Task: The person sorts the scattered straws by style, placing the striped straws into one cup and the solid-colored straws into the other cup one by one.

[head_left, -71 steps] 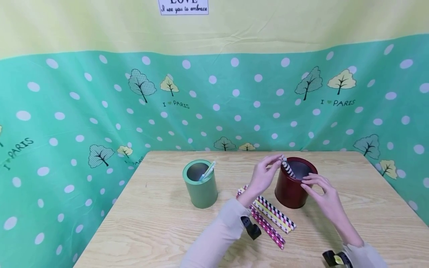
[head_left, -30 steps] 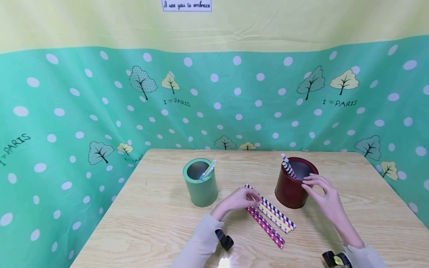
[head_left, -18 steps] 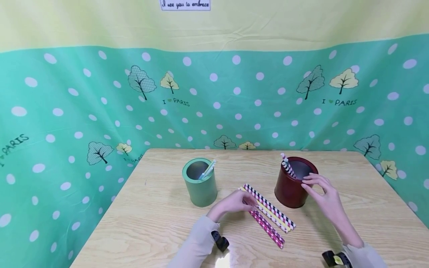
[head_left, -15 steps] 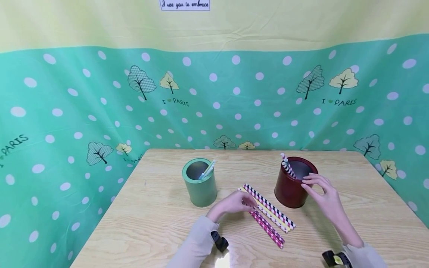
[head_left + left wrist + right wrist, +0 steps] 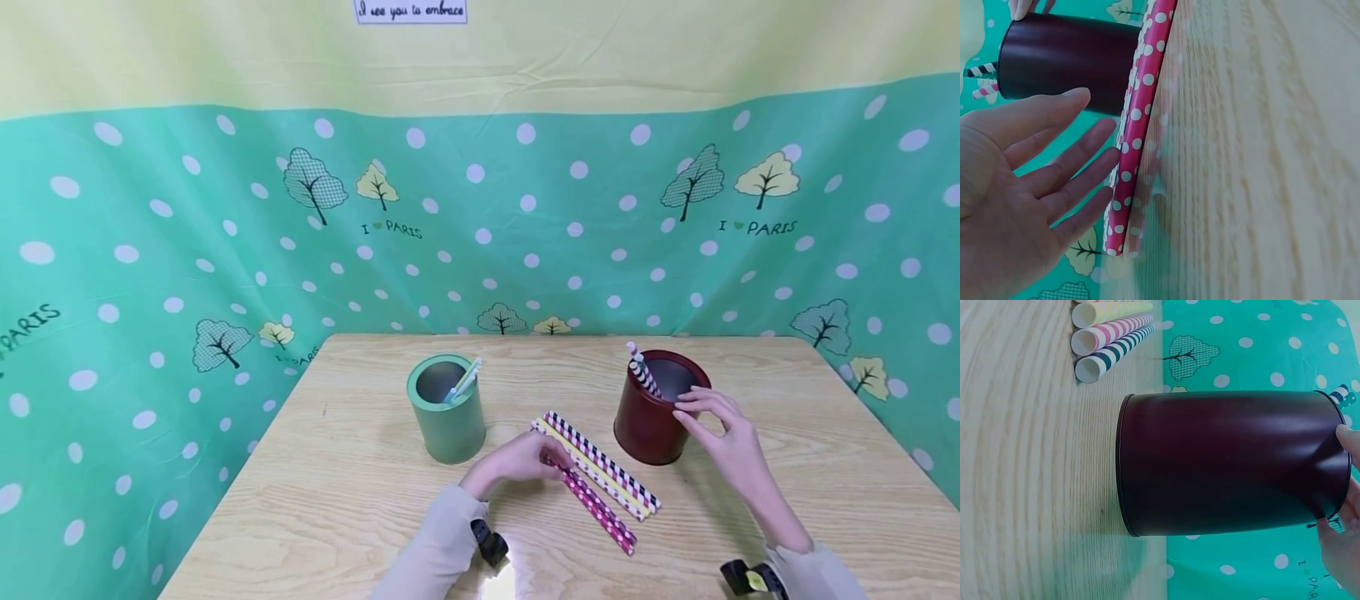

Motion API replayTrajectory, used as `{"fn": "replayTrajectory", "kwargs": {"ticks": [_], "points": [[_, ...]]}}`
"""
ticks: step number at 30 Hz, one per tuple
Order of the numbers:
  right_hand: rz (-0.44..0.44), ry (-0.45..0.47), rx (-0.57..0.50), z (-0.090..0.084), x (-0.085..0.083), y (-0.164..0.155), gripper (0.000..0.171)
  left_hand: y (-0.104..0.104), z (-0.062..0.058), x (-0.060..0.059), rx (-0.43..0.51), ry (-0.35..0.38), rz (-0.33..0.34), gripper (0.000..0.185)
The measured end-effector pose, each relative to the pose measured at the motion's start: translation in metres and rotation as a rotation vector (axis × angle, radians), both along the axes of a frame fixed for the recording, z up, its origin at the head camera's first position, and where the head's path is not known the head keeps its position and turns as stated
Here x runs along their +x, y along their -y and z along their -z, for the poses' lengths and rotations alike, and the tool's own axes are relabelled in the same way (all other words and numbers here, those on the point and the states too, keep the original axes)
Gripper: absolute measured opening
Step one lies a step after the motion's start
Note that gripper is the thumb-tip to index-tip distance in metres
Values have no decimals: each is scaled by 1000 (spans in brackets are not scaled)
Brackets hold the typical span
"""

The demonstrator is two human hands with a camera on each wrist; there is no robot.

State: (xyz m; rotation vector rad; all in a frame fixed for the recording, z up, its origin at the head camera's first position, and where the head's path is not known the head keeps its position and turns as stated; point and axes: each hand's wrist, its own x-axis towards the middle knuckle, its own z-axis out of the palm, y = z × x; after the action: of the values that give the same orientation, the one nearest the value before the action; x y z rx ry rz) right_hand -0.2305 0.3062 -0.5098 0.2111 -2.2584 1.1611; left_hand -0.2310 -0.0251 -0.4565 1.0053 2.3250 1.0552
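My left hand (image 5: 521,457) is low over a row of patterned paper straws on the table. Its fingertips are right at the magenta polka-dot straws (image 5: 600,510); in the left wrist view the left hand (image 5: 1035,181) has loosely extended fingers and the thumb apart from the dotted straw (image 5: 1137,112). My right hand (image 5: 723,429) grips the rim of an upright dark red canister (image 5: 651,433), also seen in the right wrist view as a dark cylinder (image 5: 1229,462). Several striped straws (image 5: 646,379) lean inside its left rim.
A green canister (image 5: 452,429) with a few pale straws (image 5: 465,382) stands at left on the wooden table (image 5: 315,500). Yellow, white dotted and black-striped straws (image 5: 600,454) lie beside the magenta ones. A green dotted curtain (image 5: 450,275) hangs behind the table.
My left hand has moved from the dark red canister's rim down to the lying straws, leaving a pink-striped straw in that canister. My right hand stays at the rim.
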Motion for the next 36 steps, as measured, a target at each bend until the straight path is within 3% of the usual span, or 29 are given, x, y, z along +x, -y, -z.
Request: {"fn": "replayTrajectory", "kwargs": {"ticks": [6, 26, 36], "points": [[3, -16, 7, 1, -2, 0, 18, 0, 1, 0, -35, -56, 22, 19], [-13, -3, -2, 0, 0, 1, 17, -4, 6, 3, -155, -147, 96, 22], [2, 9, 2, 3, 0, -1, 16, -8, 2, 4, -268, -281, 120, 23]]}}
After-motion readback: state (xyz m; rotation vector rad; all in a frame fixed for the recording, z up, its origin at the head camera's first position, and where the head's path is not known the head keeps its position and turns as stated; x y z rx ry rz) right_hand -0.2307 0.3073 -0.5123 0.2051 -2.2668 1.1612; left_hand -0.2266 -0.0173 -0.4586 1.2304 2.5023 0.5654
